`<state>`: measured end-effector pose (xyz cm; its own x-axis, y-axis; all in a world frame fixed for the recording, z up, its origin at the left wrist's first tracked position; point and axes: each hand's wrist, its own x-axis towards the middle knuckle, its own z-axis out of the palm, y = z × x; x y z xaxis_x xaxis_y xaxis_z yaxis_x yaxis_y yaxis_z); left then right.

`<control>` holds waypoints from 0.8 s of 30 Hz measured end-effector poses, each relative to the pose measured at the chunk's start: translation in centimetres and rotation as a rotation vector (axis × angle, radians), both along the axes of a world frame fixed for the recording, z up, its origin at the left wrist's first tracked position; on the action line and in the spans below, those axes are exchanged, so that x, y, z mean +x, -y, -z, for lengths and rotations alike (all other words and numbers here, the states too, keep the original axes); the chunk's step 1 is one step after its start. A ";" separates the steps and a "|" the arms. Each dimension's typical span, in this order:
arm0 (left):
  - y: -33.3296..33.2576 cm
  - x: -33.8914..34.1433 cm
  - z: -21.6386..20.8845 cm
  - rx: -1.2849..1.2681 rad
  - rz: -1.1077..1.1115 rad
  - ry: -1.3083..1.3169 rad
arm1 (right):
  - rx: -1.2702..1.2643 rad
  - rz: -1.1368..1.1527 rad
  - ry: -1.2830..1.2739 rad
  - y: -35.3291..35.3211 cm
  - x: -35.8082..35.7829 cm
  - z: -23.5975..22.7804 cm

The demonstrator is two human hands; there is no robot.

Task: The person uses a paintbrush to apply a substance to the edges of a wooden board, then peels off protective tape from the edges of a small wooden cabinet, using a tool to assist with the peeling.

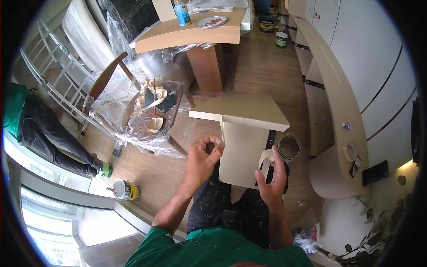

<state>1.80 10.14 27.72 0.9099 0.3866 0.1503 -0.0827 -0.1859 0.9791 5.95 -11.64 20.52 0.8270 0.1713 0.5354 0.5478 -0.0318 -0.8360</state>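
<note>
A beige drawer-like piece stands over my lap, with a wide front panel (240,111) across its far end and a flat board (242,155) running toward me. My left hand (205,155) is closed in a pinch at the board's left edge. A narrow pale strip of masking tape (221,124) runs from the front panel down to those fingertips. On the other side, my right hand (272,180) has a curled loop of masking tape (266,161) between thumb and fingers. A dark metal runner (271,139) shows along the board's right edge.
An open can (289,147) stands right of the board. Left is a plastic-wrapped chair (164,133) holding tape scraps and a brush. A paint pail (126,190) sits by the window. Another person's legs (58,138) are at far left; a curved counter (340,111) lines the right.
</note>
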 end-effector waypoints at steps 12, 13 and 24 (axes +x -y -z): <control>6.2 -3.4 -2.0 0.120 0.338 0.037 | -0.093 0.052 0.327 -3.9 2.8 -2.5; 6.3 -3.4 -1.7 0.072 0.373 0.036 | -0.100 0.121 0.387 -3.4 2.8 -2.3; 0.8 -1.3 0.7 0.303 -0.078 0.274 | -0.035 0.593 0.389 6.2 0.2 -1.7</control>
